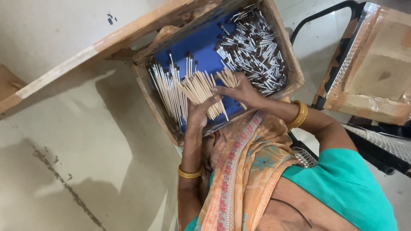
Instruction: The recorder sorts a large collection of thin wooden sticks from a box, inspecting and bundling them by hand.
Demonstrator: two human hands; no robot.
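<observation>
- Sticks (201, 90), a fanned bundle of pale ones, lie over the blue-lined cardboard box (291, 64), pinched between both hands.
- Left hand (198, 114) cups them from below; right hand (239, 90) closes on the far ends.
- Better to square the ends and keep a firm, even grip.
- Fingertips beneath the bundle are hidden; the dark-tipped pile (252, 49) blurs together.

A fanned bundle of thin pale wooden sticks (201, 92) lies slanted over the blue-floored cardboard box (291, 64). Dark-tipped sticks (252, 47) are heaped loose in its far corner.
</observation>
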